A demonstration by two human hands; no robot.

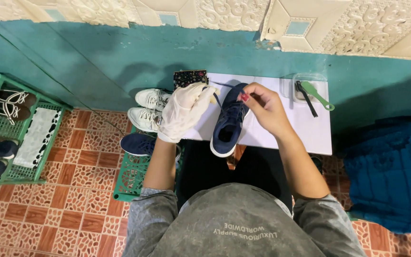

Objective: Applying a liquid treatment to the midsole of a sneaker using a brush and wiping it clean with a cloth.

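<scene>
A navy-blue fabric sneaker with a white sole (228,124) lies on the white rectangular worktop (310,133) in front of me, toe pointing away and heel hanging slightly over the near edge. My left hand (182,113), in a pale cream rubber glove, is closed around a dark shoelace (217,99) above the shoe's front, while my bare right hand (264,107) (red nail on the thumb) pinches at the lacing near the toe. At the worktop's far right corner sits a clear plastic container (310,85) with a green-handled brush (318,94) lying across it. A small black patterned box (190,78) stands at the far left corner. Left of the worktop, a pair of white lace-up sneakers (149,108) and another navy shoe (138,144) rest on a green plastic crate (132,176).
</scene>
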